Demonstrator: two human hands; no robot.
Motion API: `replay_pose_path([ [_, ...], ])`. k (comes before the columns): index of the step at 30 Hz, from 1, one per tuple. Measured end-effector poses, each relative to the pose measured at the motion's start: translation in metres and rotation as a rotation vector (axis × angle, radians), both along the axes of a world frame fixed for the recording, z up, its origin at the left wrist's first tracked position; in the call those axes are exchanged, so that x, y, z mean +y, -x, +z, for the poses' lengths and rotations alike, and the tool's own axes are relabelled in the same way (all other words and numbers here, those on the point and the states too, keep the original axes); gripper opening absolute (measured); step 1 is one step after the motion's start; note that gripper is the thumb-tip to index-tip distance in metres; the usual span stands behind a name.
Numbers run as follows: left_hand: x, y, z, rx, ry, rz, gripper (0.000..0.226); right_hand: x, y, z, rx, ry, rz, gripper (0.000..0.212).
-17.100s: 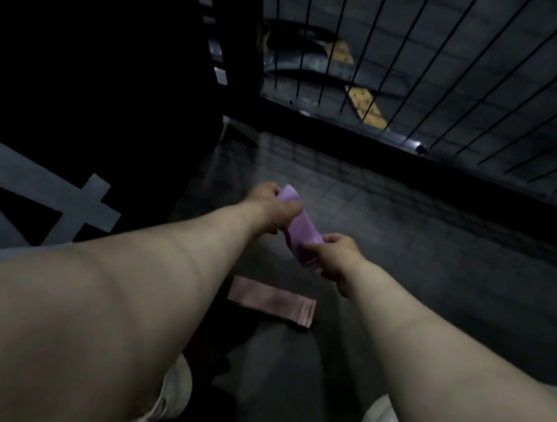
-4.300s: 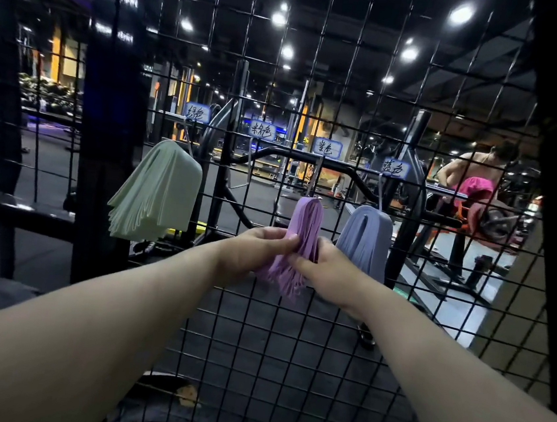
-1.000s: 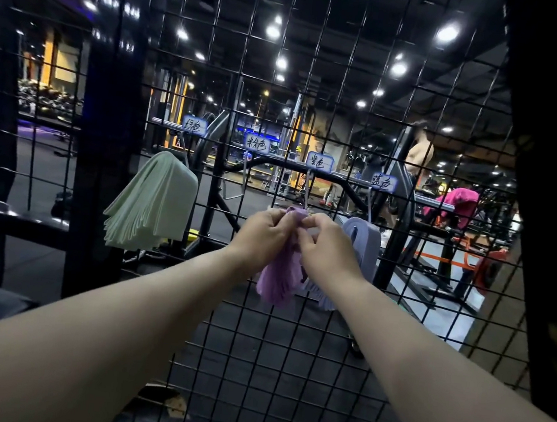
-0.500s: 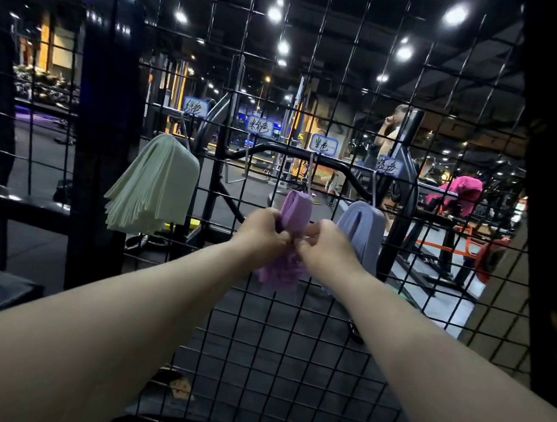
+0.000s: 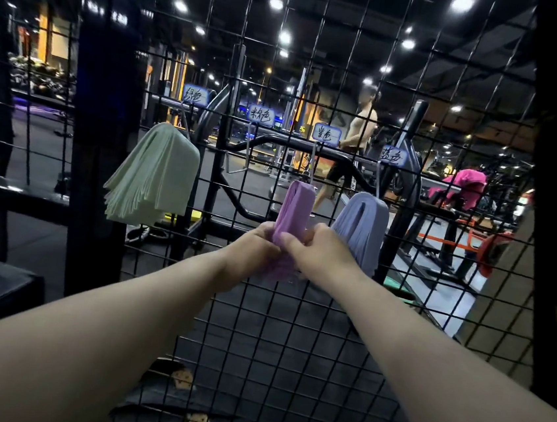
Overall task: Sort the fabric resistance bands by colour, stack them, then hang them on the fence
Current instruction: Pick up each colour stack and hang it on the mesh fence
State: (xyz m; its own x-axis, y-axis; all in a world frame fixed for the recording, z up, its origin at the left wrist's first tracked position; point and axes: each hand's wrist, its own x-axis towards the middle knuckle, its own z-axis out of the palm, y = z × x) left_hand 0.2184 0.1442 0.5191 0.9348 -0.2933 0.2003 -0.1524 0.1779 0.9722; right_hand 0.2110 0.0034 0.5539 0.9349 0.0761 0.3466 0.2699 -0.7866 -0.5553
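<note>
Where the two hands meet at the middle of the wire fence (image 5: 290,342), the lower half of the purple bands (image 5: 294,205) is covered. Only the folded top of the stack, draped over a thin metal hook (image 5: 312,166), and a ragged fringe below the wrists are seen. The stack is gripped from one side by the left hand (image 5: 252,244) and from the other by the right hand (image 5: 317,252), with fingers curled round the cloth (the left fingertips are mostly hidden behind the fabric). How many bands are held cannot be told.

Just beside the right hand, the blue bands (image 5: 361,223) are hung on a hook of their own; whether they are touched by the knuckles cannot be made out. Well to the left, the green bands (image 5: 153,177) are fanned out. Between green and purple, a further wire hook (image 5: 249,146) is seen under a handwritten label (image 5: 261,115), whose writing is too small to be read with certainty.

Both forearms are cut off by the lower edge of the view. The mesh is bounded on the left by a dark post (image 5: 100,157), and open mesh is left below the hands. Beyond it, a blurred person (image 5: 352,150) is seen among dim gym machines.
</note>
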Motion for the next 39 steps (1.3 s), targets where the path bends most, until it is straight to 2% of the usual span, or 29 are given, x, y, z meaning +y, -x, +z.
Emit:
replay_pose_path([
  [3,0.003,0.004,-0.002,-0.010,0.005,-0.033,0.062,0.001,0.001,0.000,-0.049,0.026,0.002,0.054],
  [7,0.002,0.004,-0.002,-0.016,-0.058,-0.012,0.065,0.002,0.003,-0.002,-0.083,0.064,-0.001,0.042],
  [12,0.005,0.010,0.000,-0.012,-0.022,-0.010,0.070,0.001,0.004,-0.007,-0.082,0.067,0.001,0.032],
  [15,0.006,0.011,-0.001,-0.028,-0.046,0.022,0.068,-0.001,0.005,-0.011,-0.094,0.077,0.000,0.028],
  [21,0.011,0.017,0.001,-0.006,-0.138,0.044,0.057,-0.004,0.018,-0.014,-0.004,-0.020,0.033,0.039],
  [23,0.015,0.018,0.001,0.015,-0.125,0.071,0.054,-0.007,0.024,-0.017,-0.006,-0.042,0.012,0.035],
  [26,0.022,0.016,-0.003,0.055,-0.063,0.110,0.058,-0.007,0.032,-0.024,0.063,-0.269,-0.039,0.019],
  [30,0.024,0.012,-0.007,0.092,-0.028,0.214,0.042,0.005,0.037,-0.028,0.449,-0.777,-0.083,0.031],
  [33,0.023,0.010,-0.010,0.132,-0.026,0.268,0.037,0.006,0.032,-0.022,0.720,-1.111,-0.017,0.035],
  [35,0.021,0.007,-0.013,0.187,-0.005,0.287,0.036,0.005,0.026,-0.019,0.798,-1.221,0.005,0.035],
  [39,0.015,0.000,-0.016,0.354,0.090,0.331,0.029,0.009,0.018,-0.018,0.905,-1.272,-0.018,0.030],
])
